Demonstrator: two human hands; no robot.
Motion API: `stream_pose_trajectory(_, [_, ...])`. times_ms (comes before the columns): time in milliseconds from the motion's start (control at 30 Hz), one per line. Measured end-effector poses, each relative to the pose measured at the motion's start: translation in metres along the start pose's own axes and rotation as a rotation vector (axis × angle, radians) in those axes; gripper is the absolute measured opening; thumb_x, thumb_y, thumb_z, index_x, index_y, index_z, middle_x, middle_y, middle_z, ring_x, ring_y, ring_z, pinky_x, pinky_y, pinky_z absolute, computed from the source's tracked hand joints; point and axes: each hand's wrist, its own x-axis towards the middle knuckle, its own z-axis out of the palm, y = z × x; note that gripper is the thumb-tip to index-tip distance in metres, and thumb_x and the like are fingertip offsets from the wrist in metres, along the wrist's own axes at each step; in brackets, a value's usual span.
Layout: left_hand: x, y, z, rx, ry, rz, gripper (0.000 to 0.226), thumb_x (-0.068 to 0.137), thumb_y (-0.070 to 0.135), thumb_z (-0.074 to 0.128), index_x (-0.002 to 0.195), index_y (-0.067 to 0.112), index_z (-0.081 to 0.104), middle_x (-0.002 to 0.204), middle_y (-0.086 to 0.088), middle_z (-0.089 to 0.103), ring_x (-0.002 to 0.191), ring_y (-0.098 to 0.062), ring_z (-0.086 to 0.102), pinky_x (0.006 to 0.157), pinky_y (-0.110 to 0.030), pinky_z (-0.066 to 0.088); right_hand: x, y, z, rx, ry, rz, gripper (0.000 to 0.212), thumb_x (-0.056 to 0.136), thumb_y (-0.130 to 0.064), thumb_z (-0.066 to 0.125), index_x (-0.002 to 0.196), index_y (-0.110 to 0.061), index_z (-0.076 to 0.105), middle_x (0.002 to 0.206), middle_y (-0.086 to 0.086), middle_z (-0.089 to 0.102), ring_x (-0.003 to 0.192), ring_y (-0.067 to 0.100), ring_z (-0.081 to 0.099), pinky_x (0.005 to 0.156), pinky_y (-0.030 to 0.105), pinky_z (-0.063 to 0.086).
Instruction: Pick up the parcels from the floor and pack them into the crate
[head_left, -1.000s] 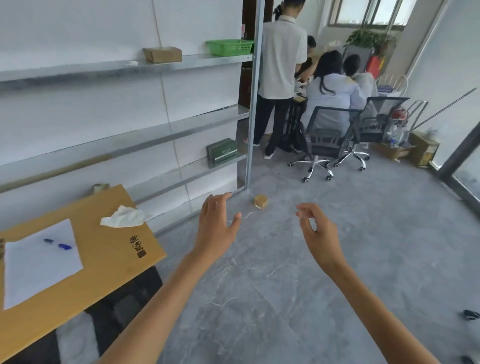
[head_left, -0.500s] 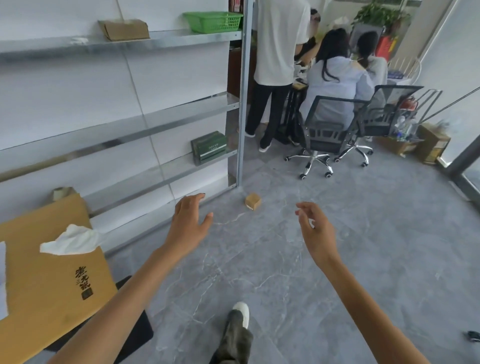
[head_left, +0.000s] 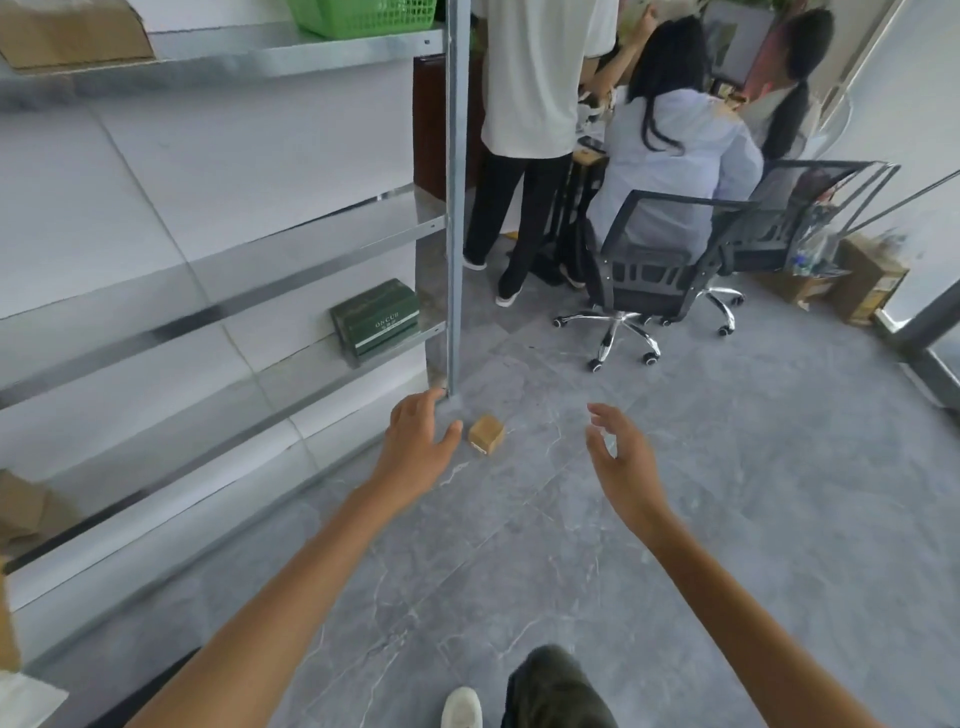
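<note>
Hands reaching toward parcel on floor
Left hand (head_left: 418, 447) and right hand (head_left: 621, 457) are empty, fingers relaxed; small brown parcel (head_left: 486, 434) lies just beyond left fingertips.

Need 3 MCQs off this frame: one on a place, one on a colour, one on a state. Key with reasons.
1. Where is the small brown parcel?
A. on a chair seat
B. on the floor by the foot of the shelf post
C. on a desk

2. What colour is the basket on the top shelf?
A. red
B. blue
C. green

3. What are the left hand and right hand doing?
A. both open, holding nothing
B. the left grips the parcel
C. both grip the parcel

Key:
1 B: the parcel lies on the grey tiles beside the post's base.
2 C: the basket's mesh is bright green.
3 A: the fingers of both hands are spread and none close round the parcel.
</note>
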Motion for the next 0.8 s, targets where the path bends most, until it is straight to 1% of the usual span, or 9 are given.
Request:
stream_pose_trajectory(133, [0.081,-0.007,0.034,-0.081,-0.063,-0.116,0.044,0.093,0.024,0.052,0.134,0.01,0.042,0.135,-0.013,0.045,0.127,-0.028,0.037,0.103,-0.037,0.032,0.073,0.027,0.015,-0.025,-0.034,0.062,0.026,0.096,-0.019,0.052,0.121,-0.017,0.058,0.119,0.0,0.062,0.112,0.014,0.055,0.092,0.025,0.038])
stream_pose_trajectory(233, [0.139,-0.024,0.064,-0.144,-0.098,-0.269,0.042,0.093,0.02,0.053,0.131,0.007,0.043,0.133,-0.017,0.047,0.123,-0.029,0.044,0.098,-0.032,0.034,0.137,0.057,0.034,-0.059,-0.125,0.122,0.026,0.096,-0.02,0.05,0.121,-0.018,0.058,0.119,0.0,0.061,0.113,0.015,0.054,0.091,0.024,0.037])
stream_pose_trajectory(333, [0.197,-0.049,0.097,-0.174,-0.119,-0.42,0.042,0.093,0.018,0.053,0.132,0.008,0.043,0.133,-0.017,0.048,0.123,-0.028,0.046,0.096,-0.029,0.034,0.209,0.09,0.064,-0.085,-0.212,0.178,0.027,0.096,-0.02,0.05,0.122,-0.016,0.057,0.12,0.003,0.061,0.113,0.016,0.054,0.091,0.026,0.039])
stream_pose_trajectory(467, [0.273,-0.093,0.146,-0.2,-0.124,-0.537,0.041,0.092,0.014,0.054,0.131,0.006,0.044,0.133,-0.017,0.049,0.123,-0.029,0.047,0.099,-0.03,0.034,0.299,0.139,0.116,-0.134,-0.322,0.255,0.026,0.096,-0.021,0.05,0.121,-0.018,0.057,0.119,0.003,0.062,0.113,0.016,0.055,0.086,0.022,0.037])
stream_pose_trajectory(567, [0.33,-0.145,0.198,-0.248,-0.139,-0.622,0.042,0.092,0.012,0.053,0.132,0.007,0.044,0.134,-0.017,0.049,0.123,-0.027,0.047,0.099,-0.032,0.037,0.358,0.191,0.171,-0.172,-0.373,0.286,0.028,0.096,-0.022,0.051,0.123,-0.018,0.055,0.119,0.004,0.061,0.113,0.018,0.055,0.088,0.023,0.038])
stream_pose_trajectory(633, [0.368,-0.192,0.245,-0.291,-0.157,-0.691,0.046,0.091,0.012,0.055,0.135,0.008,0.042,0.135,-0.018,0.048,0.124,-0.026,0.048,0.097,-0.031,0.036,0.394,0.242,0.218,-0.191,-0.412,0.306,0.033,0.094,-0.025,0.053,0.127,-0.021,0.052,0.124,0.005,0.058,0.117,0.019,0.053,0.09,0.025,0.038])
stream_pose_trajectory(700, [0.405,-0.248,0.303,-0.366,-0.193,-0.774,0.055,0.09,0.015,0.058,0.14,0.011,0.035,0.139,-0.017,0.045,0.126,-0.026,0.046,0.1,-0.031,0.036,0.425,0.304,0.274,-0.224,-0.479,0.311,0.046,0.093,-0.034,0.055,0.136,-0.023,0.044,0.135,0.005,0.05,0.125,0.021,0.045,0.099,0.03,0.038])
stream_pose_trajectory(767, [0.439,-0.313,0.372,-0.456,-0.256,-0.854,0.068,0.089,0.019,0.06,0.146,0.011,0.024,0.144,-0.015,0.04,0.13,-0.028,0.042,0.108,-0.035,0.033,0.453,0.377,0.336,-0.291,-0.574,0.296,0.064,0.09,-0.048,0.054,0.145,-0.025,0.031,0.148,0.004,0.035,0.137,0.025,0.031,0.11,0.04,0.03])
stream_pose_trajectory(800, [0.455,-0.346,0.408,-0.477,-0.293,-0.88,0.073,0.089,0.022,0.061,0.148,0.011,0.018,0.147,-0.015,0.036,0.133,-0.028,0.039,0.11,-0.038,0.031,0.467,0.416,0.368,-0.327,-0.612,0.297,0.073,0.088,-0.055,0.052,0.148,-0.026,0.024,0.153,0.004,0.027,0.141,0.027,0.024,0.113,0.044,0.026])
